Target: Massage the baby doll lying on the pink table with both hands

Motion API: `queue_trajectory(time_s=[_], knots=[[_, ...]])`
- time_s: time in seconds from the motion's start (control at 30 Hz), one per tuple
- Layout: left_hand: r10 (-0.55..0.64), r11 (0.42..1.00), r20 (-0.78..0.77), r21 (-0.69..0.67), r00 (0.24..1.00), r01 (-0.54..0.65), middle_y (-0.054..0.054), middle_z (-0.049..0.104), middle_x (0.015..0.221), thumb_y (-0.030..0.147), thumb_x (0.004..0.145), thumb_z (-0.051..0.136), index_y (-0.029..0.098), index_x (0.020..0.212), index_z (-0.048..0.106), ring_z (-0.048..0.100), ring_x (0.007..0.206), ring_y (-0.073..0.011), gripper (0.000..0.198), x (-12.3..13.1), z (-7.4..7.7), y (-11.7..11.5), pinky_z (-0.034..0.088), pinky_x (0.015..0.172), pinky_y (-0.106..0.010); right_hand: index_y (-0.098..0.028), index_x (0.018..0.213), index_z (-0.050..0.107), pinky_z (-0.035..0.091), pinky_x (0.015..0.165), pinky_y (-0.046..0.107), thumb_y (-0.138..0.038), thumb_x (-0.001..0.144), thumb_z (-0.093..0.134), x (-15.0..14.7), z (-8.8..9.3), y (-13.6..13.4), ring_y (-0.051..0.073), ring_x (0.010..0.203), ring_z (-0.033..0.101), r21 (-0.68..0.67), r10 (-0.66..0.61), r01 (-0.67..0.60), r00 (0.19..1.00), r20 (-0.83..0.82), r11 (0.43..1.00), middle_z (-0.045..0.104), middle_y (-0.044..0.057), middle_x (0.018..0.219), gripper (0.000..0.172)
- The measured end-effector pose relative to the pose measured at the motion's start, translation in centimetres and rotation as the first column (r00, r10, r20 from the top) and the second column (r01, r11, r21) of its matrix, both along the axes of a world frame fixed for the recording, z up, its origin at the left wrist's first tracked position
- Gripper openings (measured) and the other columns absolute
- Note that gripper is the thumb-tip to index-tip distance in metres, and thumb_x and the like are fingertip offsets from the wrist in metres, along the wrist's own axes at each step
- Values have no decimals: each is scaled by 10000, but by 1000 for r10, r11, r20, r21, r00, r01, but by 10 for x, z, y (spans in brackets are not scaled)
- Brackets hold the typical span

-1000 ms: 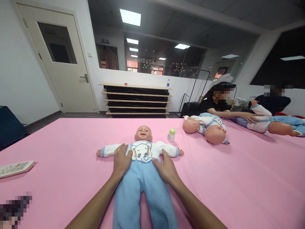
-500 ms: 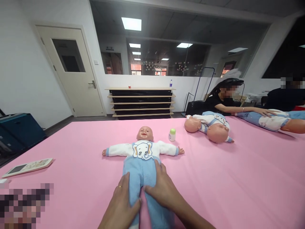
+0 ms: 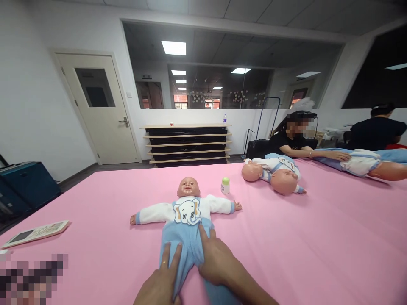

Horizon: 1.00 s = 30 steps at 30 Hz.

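Note:
A baby doll (image 3: 187,214) lies on its back on the pink-covered table (image 3: 302,237), arms stretched sideways. It wears a white top with an elephant face and light blue trousers (image 3: 182,237). On the trouser leg at the left lies my left hand (image 3: 159,279), its fingers extended and apart and its thumb mostly hidden. My right hand (image 3: 214,258) rests over the hip and thigh at the right, with index and middle fingers stretched toward the waist and the thumb at the inner thigh. The doll's lower legs are partly covered by my hands and cut off below.
A small green-capped white bottle (image 3: 225,186) stands beside the doll's head. More dolls (image 3: 284,181) lie at the right, where another person (image 3: 294,135) touches one. A flat cream device with a dark screen (image 3: 36,234) lies at the left. A blue suitcase (image 3: 28,186) stands beyond the table.
The view has tilted up slightly, so the scene sits lower. My left fingers have spread apart on the leg. The doll's legs lie wider apart, and its body leans a little.

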<state>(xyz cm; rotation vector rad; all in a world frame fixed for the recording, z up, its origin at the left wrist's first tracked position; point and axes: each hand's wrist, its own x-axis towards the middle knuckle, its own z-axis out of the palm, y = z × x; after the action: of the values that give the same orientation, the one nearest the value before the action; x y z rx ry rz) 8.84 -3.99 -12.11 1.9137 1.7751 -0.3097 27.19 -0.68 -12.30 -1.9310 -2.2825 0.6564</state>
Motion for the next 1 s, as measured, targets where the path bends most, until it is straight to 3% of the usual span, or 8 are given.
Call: queue_trajectory(time_s=[0.1,0.17,0.27,0.33,0.43,0.57,0.73,1.0], knots=[[38,998,70,39,997,-40,70,-269,1529,515,790,349,406,1532,-84,479,1293,-185,866,-2,-6,6,387,1128,-366,-208,1593,3,406,957,460,-527,702,628,2,-1,1,386,1209,466,-53,-11,7,997,-75,999,155,248,1510,1134],[90,980,117,166,989,-109,75,-19,1579,651,807,264,408,1538,65,342,1404,-176,796,-5,-10,11,319,1196,-374,-240,1590,135,355,1019,452,-634,720,592,2,-6,6,353,1279,391,4,-60,62,985,-161,998,237,170,1500,1059],[132,931,191,311,973,-188,58,241,1504,624,855,209,327,1486,280,281,1381,-124,701,-8,-16,19,273,1227,-340,-231,1474,402,317,1079,391,-600,815,525,0,-17,17,256,1291,347,265,-107,177,960,-258,948,385,63,1411,765],[102,911,247,366,964,-190,38,302,1460,566,867,237,298,1437,363,312,1327,-115,642,-9,-21,25,277,1215,-333,-223,1478,410,280,1120,375,-566,855,478,-2,-26,23,233,1374,251,343,-85,146,979,-185,928,297,44,1483,714],[112,877,229,435,967,-205,63,247,1493,593,866,208,291,1451,363,197,1406,-87,676,-8,-29,41,193,1278,-291,-203,1541,319,259,1144,406,-535,866,422,-6,-35,28,250,1443,143,260,-38,51,998,-58,964,164,54,1551,759],[85,843,266,495,960,-212,178,72,1552,612,880,127,362,1504,245,38,1491,-37,682,-7,-33,78,108,1330,-282,-177,1583,205,105,1215,356,-610,911,299,-5,-37,29,208,1477,0,292,-80,83,997,-25,953,10,20,1584,805],[-29,806,321,568,947,-168,186,14,1562,585,906,82,348,1516,248,-16,1513,-38,675,8,-35,126,68,1339,-281,-343,1585,-17,-30,1209,428,-524,874,390,-6,-32,27,148,1425,-279,314,32,-27,999,-11,949,-272,-132,1509,839],[-200,760,165,649,966,46,48,291,1515,334,923,136,259,1373,476,171,1479,-140,569,39,-24,154,73,1288,-367,-192,1592,146,-33,1202,493,-485,885,377,-13,-16,24,191,1486,-1,142,70,-68,998,-7,988,20,-41,1575,799]])
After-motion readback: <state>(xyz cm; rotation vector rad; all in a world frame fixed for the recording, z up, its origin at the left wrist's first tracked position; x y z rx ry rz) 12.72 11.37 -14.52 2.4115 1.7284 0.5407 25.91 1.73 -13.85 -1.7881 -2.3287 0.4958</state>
